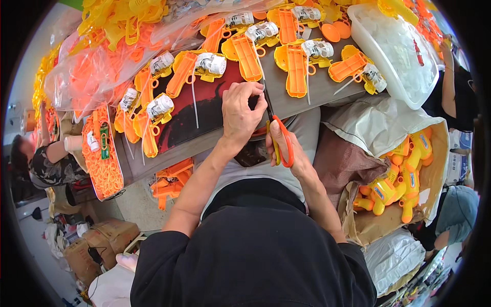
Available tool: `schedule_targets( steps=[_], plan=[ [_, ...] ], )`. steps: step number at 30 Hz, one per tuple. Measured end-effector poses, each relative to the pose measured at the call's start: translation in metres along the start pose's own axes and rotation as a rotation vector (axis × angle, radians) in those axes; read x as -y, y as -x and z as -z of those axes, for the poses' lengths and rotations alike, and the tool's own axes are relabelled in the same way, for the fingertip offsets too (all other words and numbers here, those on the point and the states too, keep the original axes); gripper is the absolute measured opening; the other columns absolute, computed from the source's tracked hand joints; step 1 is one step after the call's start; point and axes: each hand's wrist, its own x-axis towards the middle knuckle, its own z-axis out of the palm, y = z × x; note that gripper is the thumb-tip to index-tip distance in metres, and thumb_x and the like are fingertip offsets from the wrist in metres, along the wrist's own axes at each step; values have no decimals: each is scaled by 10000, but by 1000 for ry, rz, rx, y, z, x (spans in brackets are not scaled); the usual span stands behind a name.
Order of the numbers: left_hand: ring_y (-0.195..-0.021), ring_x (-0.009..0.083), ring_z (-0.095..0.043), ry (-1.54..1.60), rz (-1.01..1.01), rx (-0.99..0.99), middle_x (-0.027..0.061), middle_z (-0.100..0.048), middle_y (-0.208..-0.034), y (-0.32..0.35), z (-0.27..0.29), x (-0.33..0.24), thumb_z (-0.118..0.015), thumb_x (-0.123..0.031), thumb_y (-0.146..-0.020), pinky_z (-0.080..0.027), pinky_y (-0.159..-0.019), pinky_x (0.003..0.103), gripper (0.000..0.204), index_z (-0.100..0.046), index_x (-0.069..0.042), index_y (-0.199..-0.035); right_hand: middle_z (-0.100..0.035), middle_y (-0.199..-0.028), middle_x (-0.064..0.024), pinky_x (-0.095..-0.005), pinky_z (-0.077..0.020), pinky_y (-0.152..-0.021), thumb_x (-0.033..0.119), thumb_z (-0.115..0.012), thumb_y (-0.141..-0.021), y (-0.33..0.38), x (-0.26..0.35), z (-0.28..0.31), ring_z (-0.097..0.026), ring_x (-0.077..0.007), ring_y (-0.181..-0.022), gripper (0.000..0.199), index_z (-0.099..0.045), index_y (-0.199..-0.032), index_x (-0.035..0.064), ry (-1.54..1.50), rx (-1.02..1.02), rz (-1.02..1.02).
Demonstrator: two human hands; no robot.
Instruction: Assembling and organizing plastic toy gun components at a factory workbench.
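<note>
Head view: right hand (286,148) is gripping orange-handled scissors (280,140), fingers thru loops, blades pointing to 12 o'clock. Left hand (240,115) is pinching smth small at table edge (215,138), can't tell what. Scissors prob. light, stiff, sharp; hold by loops.

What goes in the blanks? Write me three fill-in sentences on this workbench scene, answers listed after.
1. The right hand holds a pair of ____ with orange and yellow handles.
2. The left hand pinches something small above the dark red ____ on the table.
3. The open sack at the person's right holds yellow and orange toy ____.

Missing words: scissors; board; guns
</note>
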Motion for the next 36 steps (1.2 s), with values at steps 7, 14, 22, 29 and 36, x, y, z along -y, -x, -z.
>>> schedule_targets(
  steps=[7,14,22,29,36],
  plan=[
    [-848,239,-642,-84,-67,-40,26,-727,-951,4,3,3,-739,-3,-773,-454,-782,380,181,-623,-77,-890,-469,-647,-26,-253,-444,-464,735,-353,-995,-4,-2,-3,-496,-115,-512,721,-517,-800,60,17,12,38],
    [-792,225,-633,116,-132,271,22,-681,-832,6,57,-16,-726,-89,-791,-446,-761,361,100,-635,-104,-829,-508,-633,-46,-275,-443,-467,728,-353,-997,-3,-19,-1,-519,-139,-508,690,-529,-830,83,-72,-17,77],
    [-783,289,-653,-398,345,-36,94,-611,-901,34,109,31,-758,-176,-863,-530,-662,419,205,-618,-50,-942,-529,-696,-55,-304,-522,-566,759,-348,-977,-1,-17,-58,-538,-147,-562,735,-552,-885,60,-47,266,21],
    [-862,344,-683,-581,226,17,191,-562,-1121,25,124,54,-700,-95,-849,-589,-670,429,204,-588,2,-989,-520,-718,-57,-300,-529,-570,777,-336,-968,-2,-18,-74,-554,-146,-581,772,-553,-857,45,19,266,-7],
    [-803,336,-698,-563,226,169,156,-594,-1115,30,117,47,-685,-110,-846,-581,-660,423,194,-582,11,-957,-518,-714,-57,-299,-524,-543,769,-333,-973,2,-32,-66,-539,-140,-587,760,-548,-840,53,-48,193,21]
  ],
)
